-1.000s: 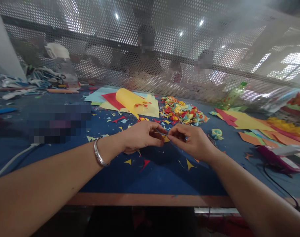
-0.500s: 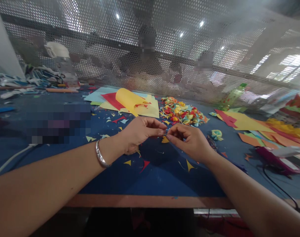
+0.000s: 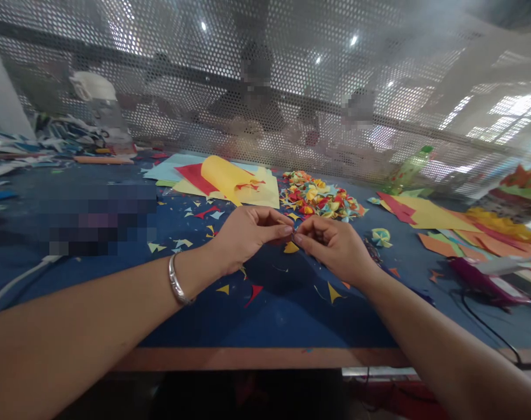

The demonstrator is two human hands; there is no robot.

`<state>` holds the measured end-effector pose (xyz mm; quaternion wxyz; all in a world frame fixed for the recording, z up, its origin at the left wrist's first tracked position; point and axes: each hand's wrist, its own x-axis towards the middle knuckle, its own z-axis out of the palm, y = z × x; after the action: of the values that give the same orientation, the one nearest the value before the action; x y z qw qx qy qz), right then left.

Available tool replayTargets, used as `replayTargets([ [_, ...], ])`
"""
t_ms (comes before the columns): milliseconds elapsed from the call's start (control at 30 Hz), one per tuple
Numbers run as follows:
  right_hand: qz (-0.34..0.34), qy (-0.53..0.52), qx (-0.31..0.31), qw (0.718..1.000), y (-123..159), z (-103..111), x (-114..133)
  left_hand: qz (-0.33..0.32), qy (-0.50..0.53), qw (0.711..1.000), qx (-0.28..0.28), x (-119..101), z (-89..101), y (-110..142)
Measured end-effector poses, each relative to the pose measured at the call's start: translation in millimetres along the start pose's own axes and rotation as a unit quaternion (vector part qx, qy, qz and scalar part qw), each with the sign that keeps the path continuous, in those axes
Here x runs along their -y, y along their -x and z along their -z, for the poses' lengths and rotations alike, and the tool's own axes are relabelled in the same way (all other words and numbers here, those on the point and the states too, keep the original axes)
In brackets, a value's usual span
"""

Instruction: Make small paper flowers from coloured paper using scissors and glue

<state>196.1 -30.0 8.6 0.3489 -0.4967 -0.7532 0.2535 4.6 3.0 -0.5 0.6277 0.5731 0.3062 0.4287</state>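
Over the blue tabletop (image 3: 292,326), my left hand (image 3: 257,233) and my right hand (image 3: 333,245) meet, thumb and fingertips of each pinched together. Whatever lies between the fingertips is too small and too covered to name. A yellow piece (image 3: 290,248) shows just under the fingertips; I cannot tell whether it is held or lies on the table. Near my hands lie cut scraps, among them a red one (image 3: 254,294) and a yellow one (image 3: 334,293). Beyond my right hand is a heap of small folded colourful pieces (image 3: 322,195).
Coloured sheets, with a curled yellow sheet (image 3: 224,175) on top, lie beyond my left hand. At right are a folded paper piece (image 3: 381,237), more paper sheets (image 3: 436,214) and a purple corded device (image 3: 488,283). A clear bottle (image 3: 110,119) stands back left; a perforated screen (image 3: 182,105) borders the table.
The view has shifted slightly. Both hands stay together with their fingertips pinched; the fingertips look a little closer to each other now.
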Motion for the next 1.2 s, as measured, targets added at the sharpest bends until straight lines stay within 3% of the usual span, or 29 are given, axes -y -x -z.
replayTargets([
  [233, 0.021, -0.01, 0.005, 1.0, 2.4, -0.8, 3.4, 0.036, 0.023, 0.998, -0.044, -4.6, -1.2, -1.2],
  [533, 0.083, 0.052, -0.056, 0.994, 8.3, 2.5, -0.5, 0.066, 0.051, 0.995, -0.045, -4.7, 3.1, -2.3],
  [733, 0.16, 0.111, -0.038, 0.98, 9.3, -1.2, -1.1, 0.132, 0.035, 0.99, -0.023, -6.3, 1.0, -0.7],
  [900, 0.196, 0.137, -0.032, 0.97, 8.4, -3.1, 0.3, 0.146, 0.047, 0.988, 0.006, -3.3, 3.1, -0.3],
  [1000, 0.191, 0.129, -0.035, 0.972, 7.0, -3.4, 1.1, 0.155, 0.046, 0.987, 0.016, -3.4, 1.9, 0.5],
  [1200, 0.118, 0.097, -0.024, 0.988, 7.0, -2.3, 1.6, 0.156, 0.039, 0.987, 0.016, -5.7, -1.0, 2.7],
])
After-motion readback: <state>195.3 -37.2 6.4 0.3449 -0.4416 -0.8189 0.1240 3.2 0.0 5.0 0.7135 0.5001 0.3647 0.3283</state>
